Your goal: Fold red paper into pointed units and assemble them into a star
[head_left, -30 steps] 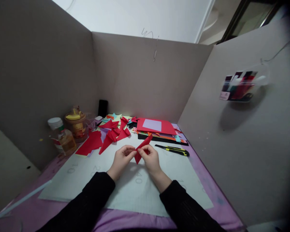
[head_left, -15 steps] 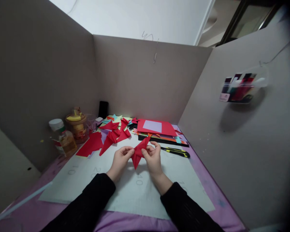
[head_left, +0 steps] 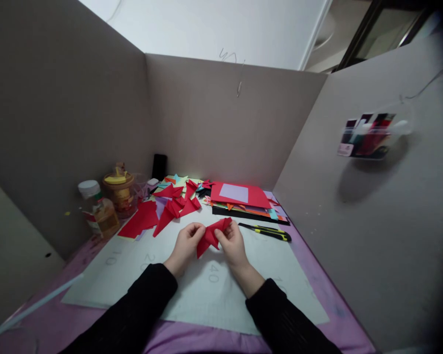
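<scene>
Between my hands is a piece of folded red paper [head_left: 209,238], lifted over the white sheet [head_left: 192,300] with pointed flaps sticking out. My left hand [head_left: 186,246] pinches its left side between thumb and fingers. On the right side, my right hand [head_left: 234,246] grips it with the thumb in front and the fingers behind, partly hidden. Beyond my left hand lie several folded red paper pieces [head_left: 168,215] and some flat red sheets [head_left: 140,220]. A black and yellow utility knife [head_left: 271,232] rests just right of my right hand.
Behind the knife sits a stack of coloured paper [head_left: 258,195] with a lilac square on top. To the left stand a bottle with a white cap [head_left: 99,214] and a lidded cup [head_left: 120,194]. A black phone [head_left: 159,167] leans at the back. Grey panels [head_left: 221,123] enclose the table.
The red folded paper has turned in my fingers: its top point has dropped to the right and its lower flaps have spread. My right fingers have curled in behind it.
</scene>
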`<state>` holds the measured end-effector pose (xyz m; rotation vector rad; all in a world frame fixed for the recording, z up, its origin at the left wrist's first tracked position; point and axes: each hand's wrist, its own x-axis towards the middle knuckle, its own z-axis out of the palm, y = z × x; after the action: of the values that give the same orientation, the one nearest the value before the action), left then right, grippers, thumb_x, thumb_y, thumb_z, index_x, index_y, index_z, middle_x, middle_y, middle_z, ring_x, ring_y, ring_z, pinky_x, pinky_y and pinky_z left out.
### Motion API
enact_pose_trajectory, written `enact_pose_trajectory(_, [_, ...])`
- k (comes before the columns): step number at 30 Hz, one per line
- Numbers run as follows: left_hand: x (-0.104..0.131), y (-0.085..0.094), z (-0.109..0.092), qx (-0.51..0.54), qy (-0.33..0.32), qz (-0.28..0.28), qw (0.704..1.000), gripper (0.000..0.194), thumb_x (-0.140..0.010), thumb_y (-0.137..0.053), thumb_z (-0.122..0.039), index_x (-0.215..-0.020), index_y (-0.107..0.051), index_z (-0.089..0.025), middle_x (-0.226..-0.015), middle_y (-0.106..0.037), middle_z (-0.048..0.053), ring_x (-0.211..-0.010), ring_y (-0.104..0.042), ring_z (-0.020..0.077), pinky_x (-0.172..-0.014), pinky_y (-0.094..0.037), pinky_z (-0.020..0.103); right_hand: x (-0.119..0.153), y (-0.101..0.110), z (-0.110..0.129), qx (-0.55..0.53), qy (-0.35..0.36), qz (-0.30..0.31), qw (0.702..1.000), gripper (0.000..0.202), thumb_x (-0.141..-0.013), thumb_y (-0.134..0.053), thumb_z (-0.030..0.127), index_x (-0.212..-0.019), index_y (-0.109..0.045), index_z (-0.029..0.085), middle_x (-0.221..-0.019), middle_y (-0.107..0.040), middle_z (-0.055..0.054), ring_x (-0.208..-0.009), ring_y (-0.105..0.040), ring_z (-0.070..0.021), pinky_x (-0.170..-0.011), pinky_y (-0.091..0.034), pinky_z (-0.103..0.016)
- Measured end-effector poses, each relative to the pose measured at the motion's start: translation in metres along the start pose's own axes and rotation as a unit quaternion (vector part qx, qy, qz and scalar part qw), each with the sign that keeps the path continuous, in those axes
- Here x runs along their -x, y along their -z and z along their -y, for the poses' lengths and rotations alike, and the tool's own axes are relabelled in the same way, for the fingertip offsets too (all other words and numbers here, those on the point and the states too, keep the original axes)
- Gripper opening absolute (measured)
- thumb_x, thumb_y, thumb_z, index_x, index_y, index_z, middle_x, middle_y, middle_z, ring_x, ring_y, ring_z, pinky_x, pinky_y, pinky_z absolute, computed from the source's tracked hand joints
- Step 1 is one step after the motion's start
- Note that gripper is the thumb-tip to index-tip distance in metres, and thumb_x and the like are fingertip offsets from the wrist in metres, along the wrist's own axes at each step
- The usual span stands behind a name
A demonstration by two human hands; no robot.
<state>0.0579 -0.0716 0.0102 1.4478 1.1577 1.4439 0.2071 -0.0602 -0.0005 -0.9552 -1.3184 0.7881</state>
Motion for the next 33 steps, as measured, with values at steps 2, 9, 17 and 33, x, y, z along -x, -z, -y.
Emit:
enact_pose_trajectory(2, [0.001, 0.002, -0.003, -0.033, -0.033, -0.005, 0.999, 0.024, -0.085, -0.057, -0.037, -0.077, -0.064, -0.015, -0.071, -0.063, 0.003, -0.064, -0.057, 0.0145, -0.059, -0.046, 0.024, -0.001, 0.007, 0.007, 0.094, 0.104, -0.056, 0.989, 0.041, -0.078, -0.064, 0.031, -0.117, -0.053, 0.021, -0.114, -0.061, -0.011, -0.106, -0.057, -0.0271, -0.091, -0.044, -0.047])
enact_pose_trajectory(9, [0.006, 0.009, -0.002, -0.244, -0.236, 0.036, 0.940, 0.017, -0.091, -0.050, -0.025, -0.088, -0.066, -0.019, -0.080, -0.063, 0.004, -0.076, -0.058, 0.0166, -0.072, -0.046, 0.028, 0.002, 0.014, 0.022, 0.356, 0.325, 0.076, 0.873, 0.017, -0.084, -0.060, 0.021, -0.098, -0.066, 0.030, -0.105, -0.066, -0.004, -0.114, -0.049, -0.0278, -0.109, -0.014, -0.056])
enact_pose_trajectory(17, [0.004, 0.013, 0.002, -0.257, -0.272, 0.032, 0.927, 0.018, -0.090, -0.051, -0.019, -0.089, -0.069, -0.020, -0.084, -0.070, 0.005, -0.079, -0.063, 0.0177, -0.074, -0.049, 0.030, -0.002, 0.009, 0.019, 0.356, 0.266, 0.126, 0.887, 0.013, -0.087, -0.057, 0.015, -0.081, -0.067, 0.022, -0.081, -0.068, -0.002, -0.093, -0.054, -0.0214, -0.101, -0.027, -0.044])
enact_pose_trajectory(33, [-0.004, 0.013, 0.000, -0.154, -0.100, 0.009, 0.983, 0.033, -0.081, -0.061, -0.026, -0.113, -0.058, -0.020, -0.091, -0.070, 0.005, -0.087, -0.067, 0.0197, -0.070, -0.052, 0.028, -0.008, 0.012, 0.010, 0.286, 0.210, 0.134, 0.925, 0.013, -0.086, -0.056, 0.016, -0.078, -0.065, 0.020, -0.076, -0.065, -0.003, -0.081, -0.056, -0.0201, -0.078, -0.038, -0.034])
